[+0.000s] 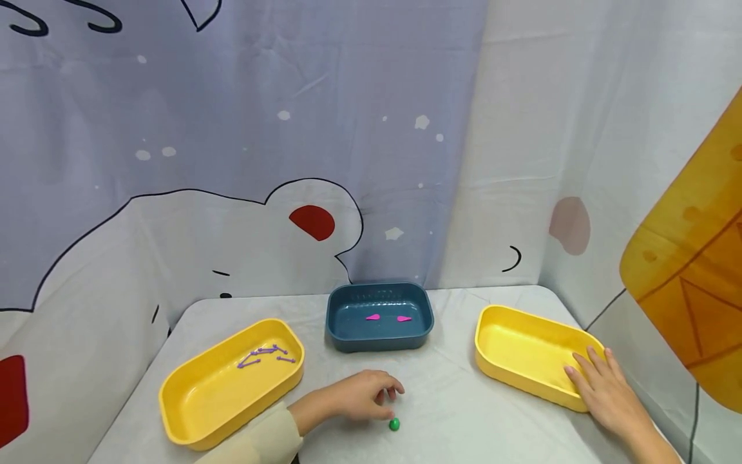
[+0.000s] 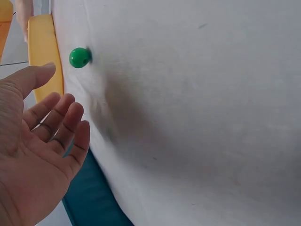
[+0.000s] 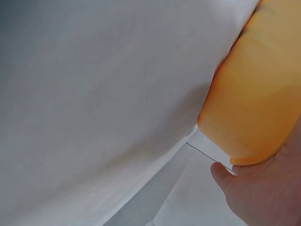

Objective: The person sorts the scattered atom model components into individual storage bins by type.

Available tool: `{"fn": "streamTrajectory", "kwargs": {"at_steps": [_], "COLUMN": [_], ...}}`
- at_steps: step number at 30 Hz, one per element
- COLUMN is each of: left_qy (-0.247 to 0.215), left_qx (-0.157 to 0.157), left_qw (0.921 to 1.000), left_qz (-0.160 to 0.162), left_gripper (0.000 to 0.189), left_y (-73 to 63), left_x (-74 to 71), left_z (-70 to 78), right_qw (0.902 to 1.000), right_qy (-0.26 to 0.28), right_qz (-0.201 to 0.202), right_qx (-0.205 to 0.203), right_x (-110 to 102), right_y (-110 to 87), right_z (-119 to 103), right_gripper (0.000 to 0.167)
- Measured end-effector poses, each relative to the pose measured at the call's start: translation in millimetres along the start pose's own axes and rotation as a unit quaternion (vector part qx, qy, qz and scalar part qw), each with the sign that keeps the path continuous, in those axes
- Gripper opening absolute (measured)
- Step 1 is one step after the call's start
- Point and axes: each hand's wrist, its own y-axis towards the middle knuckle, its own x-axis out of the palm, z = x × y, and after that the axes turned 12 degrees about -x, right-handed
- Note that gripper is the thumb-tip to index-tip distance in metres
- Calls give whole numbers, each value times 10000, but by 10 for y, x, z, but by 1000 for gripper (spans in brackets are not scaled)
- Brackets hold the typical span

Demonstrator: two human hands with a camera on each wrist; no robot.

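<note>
A small round green bead [image 1: 394,425] with a dark spot on its side lies on the white table cover. My left hand [image 1: 366,394] hovers beside it with loosely bent fingers and nothing in them. In the left wrist view, the bead [image 2: 80,57] sits beyond the thumb tip, apart from the left hand [image 2: 44,141]. On the right, my right hand [image 1: 611,393] rests over the near right end of a yellow tray [image 1: 536,380], its fingers spread across the rim. The right wrist view has the right hand [image 3: 263,193] against that tray's rim, with most fingers hidden.
Another yellow tray [image 1: 191,399] at the left holds several thin purple pieces [image 1: 265,351]. At the back middle stands a dark blue tray [image 1: 379,345] with two pink teardrop-shaped pieces [image 1: 404,318]. A printed curtain [image 1: 243,129] hangs behind the table.
</note>
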Motion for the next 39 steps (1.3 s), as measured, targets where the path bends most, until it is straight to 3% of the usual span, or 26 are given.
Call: {"fn": "streamTrajectory", "kwargs": {"at_steps": [10,17,25,39], "left_qy": [87,34,-40,-216], "left_qx": [119,152,334,325], "left_qw": [9999,9998,9994,9992], "left_qz": [-79,-155,-126,-43], "left_gripper": [33,29,25,21], "left_y": [-41,-42,30,-42], "left_x": [93,138,240,235], "left_z": [-76,-105,-238,-169], "right_qw": [10000,9997,9990,9993], "right_qy": [-20,-117,-143,-76], "right_qz": [41,-44,-170,-154], "right_qx": [-20,208,387,330], "right_x": [15,-7,-19,-21], "right_y": [-18,-8,23,34], "right_z": [1,-16,-20,-29], "right_gripper": [67,70,72,72]}}
